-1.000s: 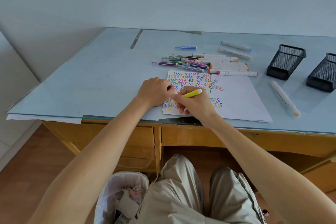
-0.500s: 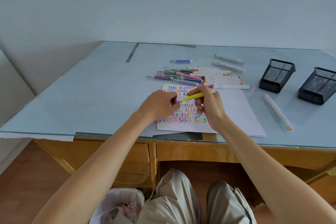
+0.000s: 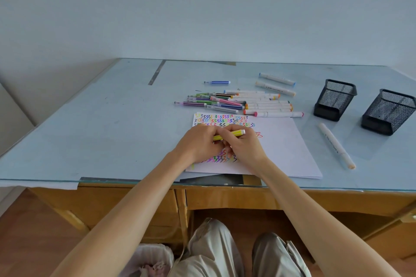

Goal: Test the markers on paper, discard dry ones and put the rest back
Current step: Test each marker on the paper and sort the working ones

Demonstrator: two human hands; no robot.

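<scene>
At the lower left, under the tabletop (image 3: 90, 132), a white-lined bin (image 3: 153, 258) sits by the person's knee. Above the sheet of paper (image 3: 281, 153), which is covered with coloured zigzag test marks, the left hand (image 3: 198, 144) and right hand (image 3: 245, 146) meet, touching each other. Both close around a yellow marker (image 3: 229, 134): the left grip wraps its near end, the right grip pinches its middle, and the white far end sticks out to the right. Beyond the paper lies a pile of markers (image 3: 238, 102), thin striped ones on the left and white-barrelled ones on the right. A lone white marker (image 3: 336, 145) lies right of the paper. Two black mesh cups (image 3: 335, 99) stand upright at the far right.
</scene>
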